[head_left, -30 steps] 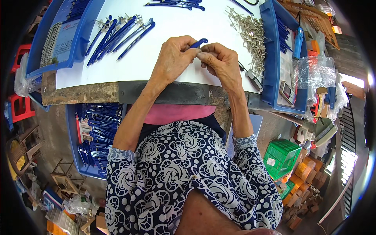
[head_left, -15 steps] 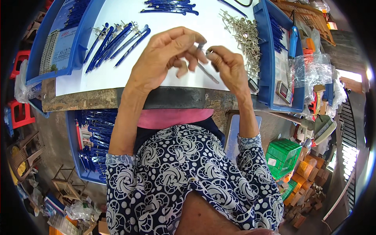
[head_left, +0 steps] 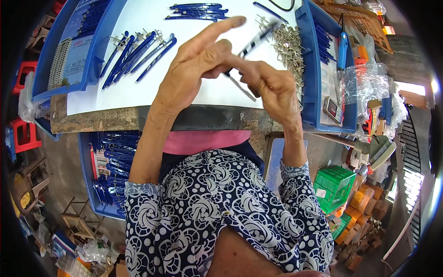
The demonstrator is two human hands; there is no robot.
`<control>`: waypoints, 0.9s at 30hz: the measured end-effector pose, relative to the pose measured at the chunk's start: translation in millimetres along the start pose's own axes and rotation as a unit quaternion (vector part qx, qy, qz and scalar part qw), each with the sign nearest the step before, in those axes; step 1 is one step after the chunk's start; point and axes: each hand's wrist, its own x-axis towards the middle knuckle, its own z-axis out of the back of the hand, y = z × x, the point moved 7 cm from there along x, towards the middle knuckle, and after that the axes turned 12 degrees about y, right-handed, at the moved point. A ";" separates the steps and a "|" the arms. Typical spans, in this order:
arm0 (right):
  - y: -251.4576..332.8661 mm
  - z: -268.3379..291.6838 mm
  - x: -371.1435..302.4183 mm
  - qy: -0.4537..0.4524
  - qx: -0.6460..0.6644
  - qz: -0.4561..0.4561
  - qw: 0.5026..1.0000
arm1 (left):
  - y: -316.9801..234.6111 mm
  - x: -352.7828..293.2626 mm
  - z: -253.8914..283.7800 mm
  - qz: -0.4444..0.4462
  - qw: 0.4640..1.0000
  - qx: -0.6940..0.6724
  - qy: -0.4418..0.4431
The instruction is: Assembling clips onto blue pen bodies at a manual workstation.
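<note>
My left hand (head_left: 191, 69) and my right hand (head_left: 274, 87) meet above the white work surface, fingertips touching. Between them runs a slim dark blue slotted strip (head_left: 251, 46), tilted up to the right and blurred at its far end. My left index finger points out straight while the thumb and other fingers close by the strip. The right fingers pinch near its lower part, which they partly cover. Below the fingers a thin grey metal strip (head_left: 243, 88) lies near the table edge. Small silver pins (head_left: 288, 48) are heaped at the right. Blue strips with silver pins (head_left: 138, 57) lie at the left.
More blue strips (head_left: 196, 11) lie at the far side, with a single one (head_left: 271, 12) to their right. Blue trays flank the surface, left (head_left: 94, 64) and right (head_left: 314, 104); the right one holds a small device (head_left: 333, 110). Another tray (head_left: 87, 184) of blue strips sits below the table.
My hands were slightly apart and have come together. The slotted strip now shows between them, slanting toward the pins. My left index finger has straightened out.
</note>
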 end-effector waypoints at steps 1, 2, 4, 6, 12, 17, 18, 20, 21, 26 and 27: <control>3.2 -1.5 1.5 0.021 -0.006 0.012 1.000 | -0.2 -2.2 6.7 -0.009 0.999 0.026 -0.022; 6.1 -3.0 2.8 0.041 -0.013 0.023 0.999 | 0.8 -2.8 7.1 -0.010 0.999 0.028 -0.023; 12.4 3.2 3.2 0.014 0.013 0.018 1.000 | 3.3 -5.0 11.3 0.007 0.993 0.097 -0.072; 6.8 13.7 3.0 -0.039 -0.010 -0.009 0.999 | 7.0 -9.0 6.7 0.024 0.989 0.129 -0.074; -3.8 -10.1 -3.9 0.046 -0.022 -0.012 0.999 | -7.9 -2.8 7.0 -0.001 0.999 0.026 -0.034; 2.7 17.5 2.8 -0.059 -0.043 -0.007 0.997 | 14.3 -5.9 -1.2 0.066 0.989 0.133 0.003; -6.8 23.5 2.4 -0.084 -0.038 -0.047 0.995 | 7.2 -6.3 -2.6 0.066 0.989 0.132 0.004; -18.1 18.6 -2.2 -0.096 -0.020 -0.050 0.994 | 2.7 -7.2 -6.8 0.053 0.998 -0.009 0.037; -12.6 5.6 -3.4 -0.033 -0.030 -0.021 0.999 | 1.6 -3.4 -1.3 0.025 1.000 0.004 0.017; 4.6 10.0 0.5 -0.065 -0.032 0.015 0.997 | 12.2 0.5 6.9 -0.018 0.981 0.191 -0.028; 0.6 14.9 1.1 -0.092 -0.060 -0.004 0.994 | 22.6 -4.7 2.6 0.047 0.988 0.147 -0.011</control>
